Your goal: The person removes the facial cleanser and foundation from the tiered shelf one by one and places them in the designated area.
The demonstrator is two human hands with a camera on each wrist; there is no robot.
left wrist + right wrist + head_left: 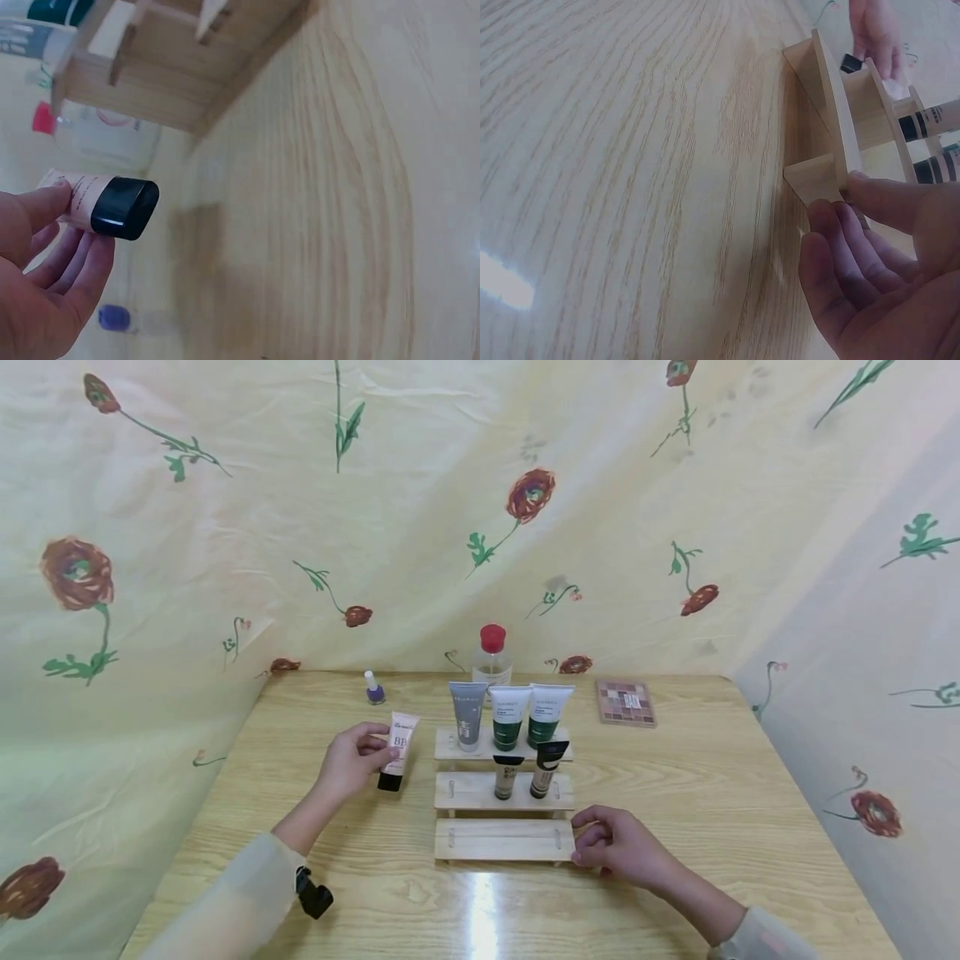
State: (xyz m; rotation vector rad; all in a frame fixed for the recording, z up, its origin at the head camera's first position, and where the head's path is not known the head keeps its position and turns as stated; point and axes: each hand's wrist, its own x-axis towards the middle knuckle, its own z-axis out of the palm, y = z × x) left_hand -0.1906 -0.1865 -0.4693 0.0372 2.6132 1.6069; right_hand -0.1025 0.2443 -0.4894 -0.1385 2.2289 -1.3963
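Left of the wooden stepped rack (504, 841), my left hand (358, 764) pinches a pale pink BB cream tube (400, 743) between thumb and fingers. The tube's black cap (124, 208) points down, over the table. At the right end of the rack's lowest step, my right hand (621, 847) grips the corner, with the thumb (866, 187) along the board's edge. A grey tube (468, 714) and two white-and-green tubes (511, 714) stand on the top step. Two small black-topped tubes (506, 779) are on the middle step; the lowest step is bare.
Behind the rack stands a clear bottle with a red cap (492, 638). A purple nail polish bottle (375, 692) with a white cap is at the back left. An eyeshadow palette (626, 703) lies at the back right, before a flowered cloth (420, 527).
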